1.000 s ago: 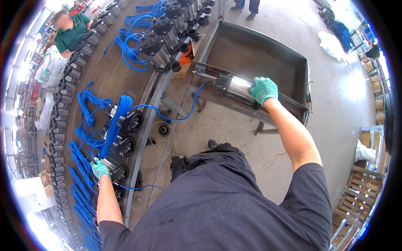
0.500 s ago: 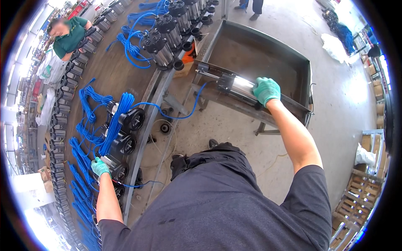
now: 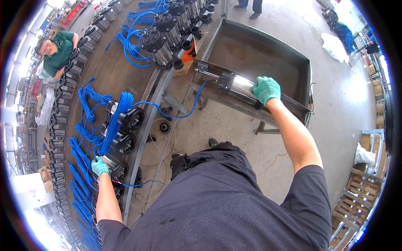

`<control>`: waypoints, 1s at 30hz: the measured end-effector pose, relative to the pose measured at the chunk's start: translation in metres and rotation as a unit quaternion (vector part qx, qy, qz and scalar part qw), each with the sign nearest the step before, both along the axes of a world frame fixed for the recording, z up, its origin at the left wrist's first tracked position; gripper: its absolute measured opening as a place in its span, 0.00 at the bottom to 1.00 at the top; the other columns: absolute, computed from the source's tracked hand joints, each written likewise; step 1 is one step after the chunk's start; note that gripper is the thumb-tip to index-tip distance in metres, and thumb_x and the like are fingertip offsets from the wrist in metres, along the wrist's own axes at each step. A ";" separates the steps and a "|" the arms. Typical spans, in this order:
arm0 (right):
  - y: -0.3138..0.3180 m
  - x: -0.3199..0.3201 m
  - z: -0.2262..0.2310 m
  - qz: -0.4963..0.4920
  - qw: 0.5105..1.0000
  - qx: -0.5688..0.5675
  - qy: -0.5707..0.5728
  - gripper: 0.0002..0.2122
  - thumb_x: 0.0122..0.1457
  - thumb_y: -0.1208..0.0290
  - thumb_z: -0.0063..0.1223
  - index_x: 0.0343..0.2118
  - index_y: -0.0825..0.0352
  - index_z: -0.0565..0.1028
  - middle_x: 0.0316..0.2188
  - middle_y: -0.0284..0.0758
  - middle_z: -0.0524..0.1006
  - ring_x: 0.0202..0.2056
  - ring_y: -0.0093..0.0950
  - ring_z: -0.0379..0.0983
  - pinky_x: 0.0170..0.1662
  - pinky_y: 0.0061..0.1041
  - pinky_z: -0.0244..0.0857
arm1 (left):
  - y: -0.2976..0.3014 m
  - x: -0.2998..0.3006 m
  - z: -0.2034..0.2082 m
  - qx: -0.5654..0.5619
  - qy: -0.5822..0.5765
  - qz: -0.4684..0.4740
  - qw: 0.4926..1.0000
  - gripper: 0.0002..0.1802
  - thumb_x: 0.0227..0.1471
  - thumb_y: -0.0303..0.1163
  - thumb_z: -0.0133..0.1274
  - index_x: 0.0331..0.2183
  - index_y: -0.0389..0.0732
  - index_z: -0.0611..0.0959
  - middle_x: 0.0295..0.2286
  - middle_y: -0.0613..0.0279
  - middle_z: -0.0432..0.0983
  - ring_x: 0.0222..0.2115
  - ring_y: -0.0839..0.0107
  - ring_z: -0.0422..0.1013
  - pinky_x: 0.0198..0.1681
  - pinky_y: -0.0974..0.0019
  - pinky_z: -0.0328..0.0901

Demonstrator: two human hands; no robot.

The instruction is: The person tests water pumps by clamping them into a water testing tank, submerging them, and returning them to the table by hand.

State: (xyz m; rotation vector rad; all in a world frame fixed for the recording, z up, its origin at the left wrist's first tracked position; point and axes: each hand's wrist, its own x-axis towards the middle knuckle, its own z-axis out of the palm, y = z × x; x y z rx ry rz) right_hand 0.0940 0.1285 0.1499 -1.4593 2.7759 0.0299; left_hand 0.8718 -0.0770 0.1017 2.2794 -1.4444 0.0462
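Fingers (image 3: pixel 258 85) of the right hand (image 3: pixel 267 90) grip the right end of a steel pump (image 3: pixel 238 86) along the trough's (image 3: pixel 255 52) near side; the left hand (image 3: pixel 100 167), grip indeterminable, meets the bench (image 3: pixel 121 79) pumps (image 3: pixel 112 162). Neither has shifted: work apparently paused.

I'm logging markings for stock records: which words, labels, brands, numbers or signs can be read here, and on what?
None can be read.
Silver pump at the right hand: glare, any marking unreadable.
Standing pumps: any print too small.
Shirt: small dark marks, unclear whether lettering.
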 end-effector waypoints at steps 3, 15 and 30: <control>0.000 0.000 0.000 -0.001 1.000 -0.001 -0.007 0.10 0.57 0.62 0.52 0.34 0.60 0.82 0.37 0.39 0.82 0.41 0.38 0.79 0.47 0.37 0.73 | -0.001 0.002 -0.001 0.001 0.004 0.007 1.000 0.23 0.59 0.45 0.52 0.28 0.31 0.80 0.24 0.42 0.78 0.25 0.47 0.73 0.33 0.50 0.65; 0.000 0.001 0.001 0.000 1.000 -0.001 -0.006 0.10 0.57 0.62 0.52 0.34 0.59 0.81 0.36 0.38 0.82 0.41 0.38 0.79 0.46 0.38 0.73 | 0.000 0.001 0.000 0.002 -0.011 -0.014 1.000 0.24 0.60 0.46 0.49 0.28 0.31 0.79 0.25 0.41 0.78 0.26 0.46 0.73 0.34 0.49 0.65; 0.001 0.001 -0.001 -0.001 1.000 -0.012 -0.007 0.10 0.57 0.61 0.52 0.33 0.60 0.81 0.36 0.39 0.82 0.40 0.39 0.79 0.46 0.38 0.73 | -0.002 0.003 -0.002 0.040 -0.031 -0.018 0.999 0.22 0.61 0.44 0.49 0.32 0.30 0.80 0.29 0.38 0.79 0.29 0.43 0.75 0.36 0.50 0.67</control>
